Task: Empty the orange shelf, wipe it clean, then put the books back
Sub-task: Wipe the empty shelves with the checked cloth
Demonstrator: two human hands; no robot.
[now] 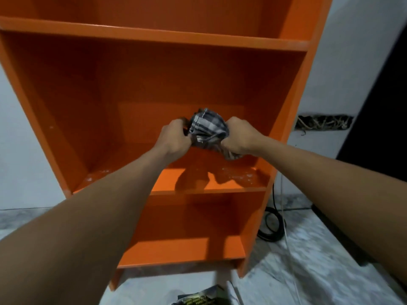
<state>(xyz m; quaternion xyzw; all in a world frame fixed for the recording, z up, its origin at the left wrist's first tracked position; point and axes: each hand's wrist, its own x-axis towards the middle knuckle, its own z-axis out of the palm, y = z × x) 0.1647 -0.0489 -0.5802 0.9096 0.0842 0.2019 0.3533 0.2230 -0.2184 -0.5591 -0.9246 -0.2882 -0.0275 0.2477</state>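
Orange painted wooden shelf unit (154, 34): whitish specks (242, 175) on middle board (167, 181). Grey checked cloth (208, 126): bunched above that board, clenched in curled fingers of left hand (175, 137) and right hand (239, 137). Advised: fold flat, sweep far corners toward near edge.

Head-worn view, forward and down, close before the orange shelf (154, 36).

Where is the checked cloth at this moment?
Head view, centre: the checked cloth is bunched between the left hand and right hand, which both grip it, in front of the middle compartment of the orange shelf.
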